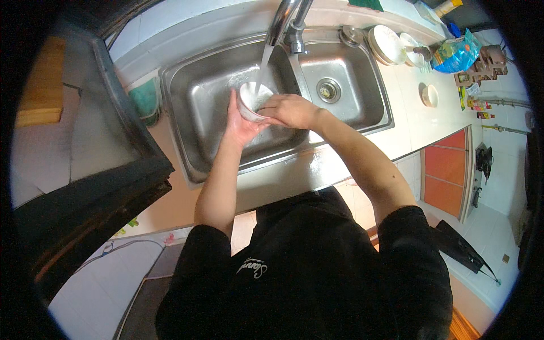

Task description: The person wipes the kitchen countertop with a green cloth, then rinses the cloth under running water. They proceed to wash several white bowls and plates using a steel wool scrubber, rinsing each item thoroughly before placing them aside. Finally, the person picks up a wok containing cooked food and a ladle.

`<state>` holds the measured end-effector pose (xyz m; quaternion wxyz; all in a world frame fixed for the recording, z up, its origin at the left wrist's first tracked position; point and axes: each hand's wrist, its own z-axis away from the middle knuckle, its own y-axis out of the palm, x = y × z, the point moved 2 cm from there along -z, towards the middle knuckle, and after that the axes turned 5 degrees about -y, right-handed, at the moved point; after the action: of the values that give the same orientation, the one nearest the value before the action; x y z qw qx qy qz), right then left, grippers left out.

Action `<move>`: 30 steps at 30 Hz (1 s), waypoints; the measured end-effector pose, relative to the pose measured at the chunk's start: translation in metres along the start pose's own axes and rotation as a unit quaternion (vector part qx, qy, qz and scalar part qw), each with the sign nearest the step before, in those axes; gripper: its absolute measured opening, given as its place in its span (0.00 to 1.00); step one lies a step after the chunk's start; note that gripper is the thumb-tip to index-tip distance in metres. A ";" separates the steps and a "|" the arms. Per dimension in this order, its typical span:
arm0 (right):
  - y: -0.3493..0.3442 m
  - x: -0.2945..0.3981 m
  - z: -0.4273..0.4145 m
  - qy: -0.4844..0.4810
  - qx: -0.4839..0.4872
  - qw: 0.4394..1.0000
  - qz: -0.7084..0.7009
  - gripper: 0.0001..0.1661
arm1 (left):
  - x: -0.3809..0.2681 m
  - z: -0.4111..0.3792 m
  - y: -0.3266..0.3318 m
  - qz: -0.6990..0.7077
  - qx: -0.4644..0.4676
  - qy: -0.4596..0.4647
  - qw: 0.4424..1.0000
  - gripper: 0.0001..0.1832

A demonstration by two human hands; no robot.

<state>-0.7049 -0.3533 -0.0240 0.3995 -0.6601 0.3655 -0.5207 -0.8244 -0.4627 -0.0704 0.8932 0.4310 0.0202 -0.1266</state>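
Observation:
A white bowl (250,102) is tilted over the large left basin of a stainless steel double sink (204,123). Water runs from the chrome faucet (278,25) into it. My left hand (241,123) holds the bowl from its left side and underneath. The fingers of my right hand (293,111) reach over the bowl's right rim, partly inside it, with the thumb below. Where those fingertips end is hidden.
Right of the sink, stacked white plates (386,44), a small bowl (430,95) and a blue plastic bag (459,53) are on the counter. A green container (144,102) stands left of the sink. The small basin has a drain strainer (328,90).

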 end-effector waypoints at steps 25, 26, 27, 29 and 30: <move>-0.012 -0.001 -0.060 0.165 -0.031 0.953 -0.253 0.19 | 0.012 -0.015 0.003 0.156 0.079 0.117 0.978 0.41; -0.020 -0.005 -0.060 0.165 0.010 0.949 -0.268 0.17 | 0.009 -0.015 0.001 0.151 0.087 0.116 0.978 0.41; -0.026 -0.005 -0.064 0.183 0.091 0.955 -0.213 0.16 | 0.008 -0.012 0.001 0.147 0.091 0.116 0.978 0.41; -0.040 -0.007 -0.073 0.210 0.247 0.942 -0.092 0.15 | 0.007 -0.002 0.022 0.098 0.017 0.116 0.988 0.39; -0.041 -0.003 -0.073 0.217 0.262 0.940 0.026 0.13 | 0.010 0.002 0.027 0.065 0.007 0.121 0.991 0.38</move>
<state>-0.7742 -0.3443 0.0218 0.4827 -0.3936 0.3110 -0.7179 -0.8083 -0.4504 -0.0497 0.8877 0.4494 0.0990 -0.0154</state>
